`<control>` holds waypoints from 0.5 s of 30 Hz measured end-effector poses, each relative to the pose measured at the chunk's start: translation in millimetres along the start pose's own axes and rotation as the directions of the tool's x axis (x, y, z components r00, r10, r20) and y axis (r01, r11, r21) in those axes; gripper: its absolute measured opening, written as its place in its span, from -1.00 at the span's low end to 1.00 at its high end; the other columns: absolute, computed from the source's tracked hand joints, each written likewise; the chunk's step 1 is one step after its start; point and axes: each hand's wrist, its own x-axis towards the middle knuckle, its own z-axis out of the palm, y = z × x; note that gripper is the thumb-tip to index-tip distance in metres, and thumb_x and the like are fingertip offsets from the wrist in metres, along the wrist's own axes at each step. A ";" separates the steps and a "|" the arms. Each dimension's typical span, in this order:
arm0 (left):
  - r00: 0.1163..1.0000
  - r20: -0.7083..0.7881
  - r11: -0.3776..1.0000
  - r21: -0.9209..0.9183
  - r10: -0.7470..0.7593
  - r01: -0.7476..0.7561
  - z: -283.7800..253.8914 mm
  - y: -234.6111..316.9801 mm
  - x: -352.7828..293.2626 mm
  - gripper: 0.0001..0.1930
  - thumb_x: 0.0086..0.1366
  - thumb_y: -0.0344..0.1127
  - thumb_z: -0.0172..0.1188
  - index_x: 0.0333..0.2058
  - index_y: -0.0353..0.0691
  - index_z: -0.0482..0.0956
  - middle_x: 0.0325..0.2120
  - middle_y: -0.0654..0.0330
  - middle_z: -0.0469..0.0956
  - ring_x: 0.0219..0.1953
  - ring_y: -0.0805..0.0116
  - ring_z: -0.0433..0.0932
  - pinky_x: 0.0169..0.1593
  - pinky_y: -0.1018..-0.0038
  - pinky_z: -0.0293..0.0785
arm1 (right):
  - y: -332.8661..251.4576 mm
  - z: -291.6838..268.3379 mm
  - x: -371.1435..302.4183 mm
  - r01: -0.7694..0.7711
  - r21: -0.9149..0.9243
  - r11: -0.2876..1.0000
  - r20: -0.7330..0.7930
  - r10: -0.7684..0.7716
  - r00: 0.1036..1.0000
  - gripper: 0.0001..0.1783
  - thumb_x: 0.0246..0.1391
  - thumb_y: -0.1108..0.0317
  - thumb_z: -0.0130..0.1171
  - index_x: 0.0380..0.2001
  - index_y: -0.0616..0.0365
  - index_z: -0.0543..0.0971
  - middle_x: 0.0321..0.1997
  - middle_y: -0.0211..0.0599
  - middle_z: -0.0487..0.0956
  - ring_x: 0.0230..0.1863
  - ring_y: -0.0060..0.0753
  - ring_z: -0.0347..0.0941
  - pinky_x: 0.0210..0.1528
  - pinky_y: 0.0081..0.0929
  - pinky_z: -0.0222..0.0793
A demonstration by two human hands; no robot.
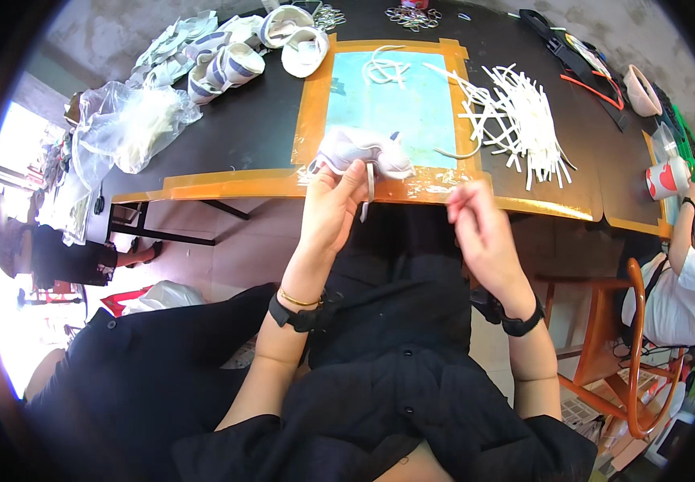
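Observation:
My left hand (337, 201) is closed on a small whitish fabric piece (363, 153) with dark trim, thumb on top, at the table's front edge. A narrow white strip (370, 183) hangs from the piece beside the thumb. To the right, my right hand (480, 233) is held just off the edge with its fingers curled together. Whatever it holds, if anything, cannot be made out. Beyond the fabric lies a light-blue mat (396, 104) framed in brown tape, with a few loose white strips (385, 71) on it.
A heap of white strips (520, 120) lies right of the mat. Striped fabric pieces (231, 64) and a clear plastic bag (134, 128) are at left, metal rings (413, 18) at the back. At far right, a person (677, 281) touches a red-and-white cup (667, 178) near a wooden chair (613, 353).

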 end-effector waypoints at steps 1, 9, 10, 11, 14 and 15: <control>1.000 -0.011 1.000 0.008 -0.003 0.003 4.2 0.5 -4.0 -0.74 0.33 -0.43 -0.01 -0.03 -0.34 0.36 -0.14 0.15 0.50 -0.11 0.37 0.53 -0.05 0.46 0.49 | -1.5 -0.6 1.8 0.011 0.037 0.999 -0.161 -0.005 0.987 -0.88 0.14 0.55 -0.12 -0.27 0.22 0.40 -0.44 -0.27 0.45 -0.41 -0.46 0.39 -0.29 -0.60 0.29; 0.950 0.174 0.966 0.048 -0.259 0.254 24.7 26.9 -22.4 -0.68 0.30 -0.35 0.07 0.01 -0.31 0.37 -0.13 0.16 0.51 -0.14 0.43 0.54 -0.07 0.57 0.49 | 0.0 15.0 24.5 0.108 -0.325 0.940 -0.053 -0.132 0.990 -0.66 -0.09 0.31 0.29 -0.27 0.26 0.48 -0.33 -0.21 0.54 -0.33 -0.17 0.47 -0.27 -0.49 0.37; 0.940 0.151 0.947 0.147 -0.306 0.285 21.3 37.8 -25.7 -0.67 0.30 -0.36 0.07 0.01 -0.33 0.38 -0.11 0.13 0.50 -0.14 0.41 0.54 -0.07 0.56 0.49 | 2.8 16.8 28.4 0.102 -0.275 0.956 -0.154 -0.148 0.977 -0.70 -0.02 0.31 0.25 -0.30 0.29 0.47 -0.39 -0.24 0.55 -0.40 -0.33 0.47 -0.31 -0.50 0.34; 0.932 0.137 0.923 0.244 -0.337 0.298 17.2 49.5 -28.6 -0.66 0.29 -0.36 0.07 0.02 -0.35 0.39 -0.09 0.11 0.50 -0.13 0.40 0.54 -0.06 0.55 0.48 | 5.2 16.0 30.2 0.172 -0.265 0.949 -0.148 -0.216 0.965 -0.70 -0.02 0.31 0.25 -0.30 0.29 0.47 -0.39 -0.24 0.55 -0.40 -0.33 0.47 -0.31 -0.50 0.34; 0.992 0.035 0.795 0.594 0.123 -0.120 8.0 73.9 -35.9 -0.80 0.24 -0.36 0.14 -0.23 -0.37 0.58 -0.04 0.04 0.47 0.01 0.23 0.46 0.00 0.46 0.43 | 12.0 13.8 33.4 -0.002 0.166 0.986 -0.307 0.054 0.950 -0.73 0.10 0.30 0.15 -0.30 0.34 0.46 -0.40 -0.27 0.55 -0.33 -0.66 0.39 -0.27 -0.60 0.31; 0.964 0.055 0.728 0.645 0.259 -0.232 6.8 77.8 -35.7 -0.82 0.22 -0.35 0.17 -0.28 -0.35 0.60 0.01 0.02 0.43 0.10 0.16 0.40 0.07 0.42 0.38 | 13.3 15.2 32.8 0.024 0.244 0.970 -0.282 0.047 0.958 -0.74 0.11 0.29 0.15 -0.29 0.32 0.47 -0.37 -0.31 0.55 -0.31 -0.67 0.39 -0.23 -0.63 0.30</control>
